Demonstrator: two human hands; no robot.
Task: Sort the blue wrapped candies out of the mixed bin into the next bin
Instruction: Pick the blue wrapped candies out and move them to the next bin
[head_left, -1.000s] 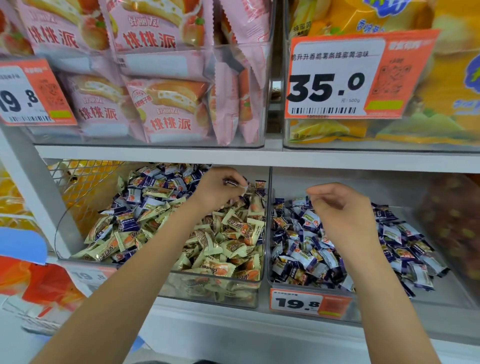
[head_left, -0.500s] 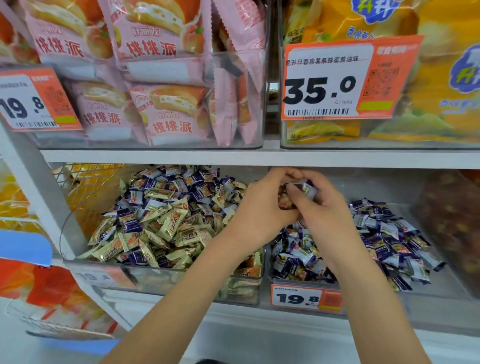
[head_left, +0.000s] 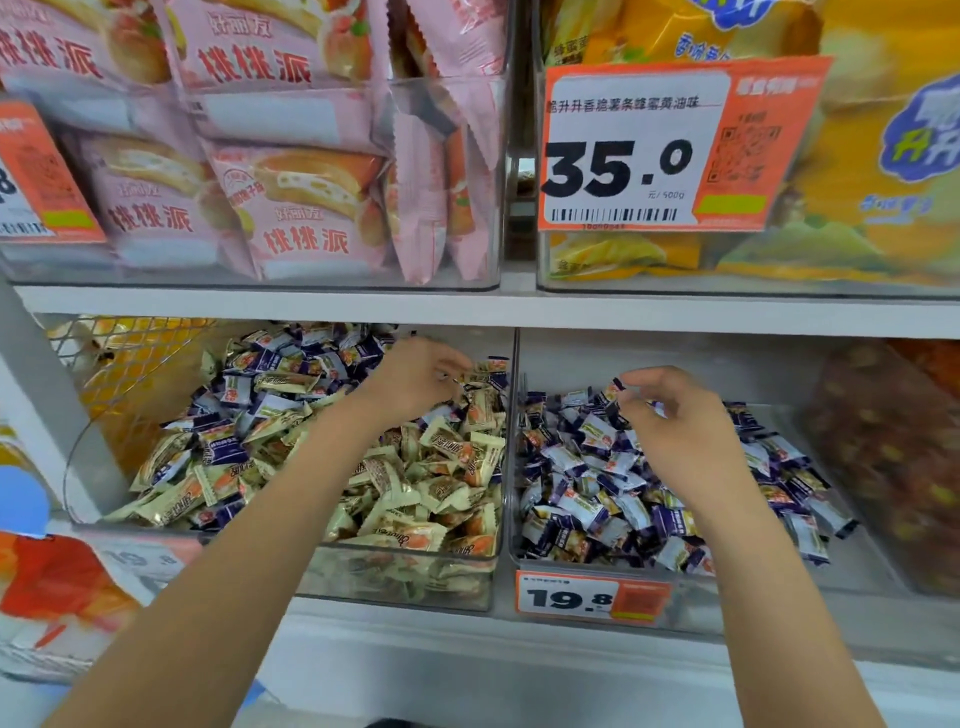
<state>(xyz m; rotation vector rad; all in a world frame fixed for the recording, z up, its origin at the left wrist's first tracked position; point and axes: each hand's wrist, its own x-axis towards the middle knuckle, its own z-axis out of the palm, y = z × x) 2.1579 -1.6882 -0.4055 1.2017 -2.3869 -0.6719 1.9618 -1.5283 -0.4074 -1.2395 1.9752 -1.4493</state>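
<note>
The left hand (head_left: 415, 376) is down in the mixed bin (head_left: 400, 577), near its back right corner, right beside the clear wall (head_left: 513, 415) that splits the two bins. Its fingers are curled onto the candy pile, but I cannot tell if they grip a candy. The right hand (head_left: 675, 415) hangs over the next bin (head_left: 597, 564), on the other side of that wall. Its thumb and first finger pinch a small blue candy (head_left: 617, 385) up in the air, above the pile. The other fingers are bent loosely. The mixed bin holds cream wrapped candies (head_left: 415, 499) toward the front, and blue wrapped candies (head_left: 270, 400) lie mostly toward the back and left. The next bin holds a big heap of blue candies (head_left: 587, 493). A small orange price tag (head_left: 592, 597) that says 19.8 sticks on the front of the next bin. Above the wall runs a white shelf (head_left: 467, 309). On top of it, to the left, stand pink snack packs (head_left: 291, 208) in a clear box. To the right sit yellow bags (head_left: 857, 156) behind a big orange tag (head_left: 670, 145) that says 35.0.
</note>
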